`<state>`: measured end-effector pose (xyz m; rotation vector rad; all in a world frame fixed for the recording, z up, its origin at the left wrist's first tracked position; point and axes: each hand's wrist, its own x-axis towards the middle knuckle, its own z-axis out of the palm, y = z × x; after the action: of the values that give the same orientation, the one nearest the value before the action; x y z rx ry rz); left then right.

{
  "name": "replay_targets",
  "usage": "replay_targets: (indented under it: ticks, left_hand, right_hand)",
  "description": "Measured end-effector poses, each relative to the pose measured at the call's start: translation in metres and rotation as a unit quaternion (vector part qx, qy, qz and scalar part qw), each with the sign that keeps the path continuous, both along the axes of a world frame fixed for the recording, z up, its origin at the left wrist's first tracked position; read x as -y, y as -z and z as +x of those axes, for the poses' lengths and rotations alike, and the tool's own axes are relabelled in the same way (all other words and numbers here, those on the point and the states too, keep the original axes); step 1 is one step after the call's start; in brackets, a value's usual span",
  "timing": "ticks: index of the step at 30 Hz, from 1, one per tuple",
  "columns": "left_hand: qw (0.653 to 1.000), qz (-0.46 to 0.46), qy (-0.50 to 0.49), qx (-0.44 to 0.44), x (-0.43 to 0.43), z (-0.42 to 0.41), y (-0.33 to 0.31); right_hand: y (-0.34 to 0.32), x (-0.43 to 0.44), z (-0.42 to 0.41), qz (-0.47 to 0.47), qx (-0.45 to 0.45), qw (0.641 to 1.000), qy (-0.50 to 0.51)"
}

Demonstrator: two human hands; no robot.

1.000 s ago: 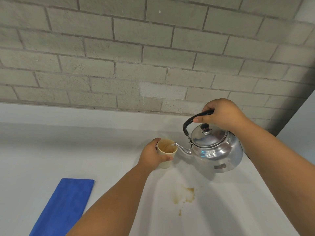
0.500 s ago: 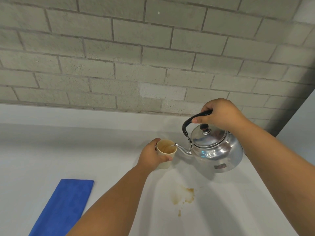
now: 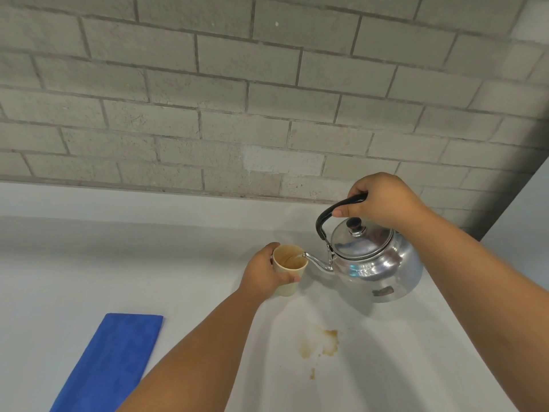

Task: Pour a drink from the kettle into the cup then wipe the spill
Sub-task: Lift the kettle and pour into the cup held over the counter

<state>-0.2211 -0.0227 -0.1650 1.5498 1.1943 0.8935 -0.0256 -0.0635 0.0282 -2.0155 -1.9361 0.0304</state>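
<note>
Steel kettle (image 3: 375,263) is tipped left, its spout over the cup (image 3: 289,269) rim, a thin stream running in. The right hand (image 3: 383,200) is closed around the black handle; the left hand (image 3: 264,275) is wrapped round the cup on the white worktop (image 3: 118,263). Tipping further or letting the spout drift could overfill the light cup or miss it, adding to the brown spill (image 3: 322,344) nearer. The blue cloth (image 3: 113,358) lies untouched, near left.
</note>
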Motion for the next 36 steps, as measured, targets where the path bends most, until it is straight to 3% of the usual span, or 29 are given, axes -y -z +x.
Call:
replay_targets:
  ticks: [25,31,36]
  left_hand:
    - [1.0,0.01,0.007,-0.014,0.002,0.0,-0.002]
    - [1.0,0.005,0.003,-0.022,0.001,0.001,-0.001]
    - [0.999,0.007,0.004,-0.041,0.001,0.001,-0.006]
  right_hand:
    - [-0.002,-0.001,-0.001,0.005,0.015,1.0,-0.009]
    - [0.002,0.0,0.007,0.015,-0.019,1.0,-0.001]
    - [0.008,0.004,0.019,0.022,-0.098,0.995,0.003]
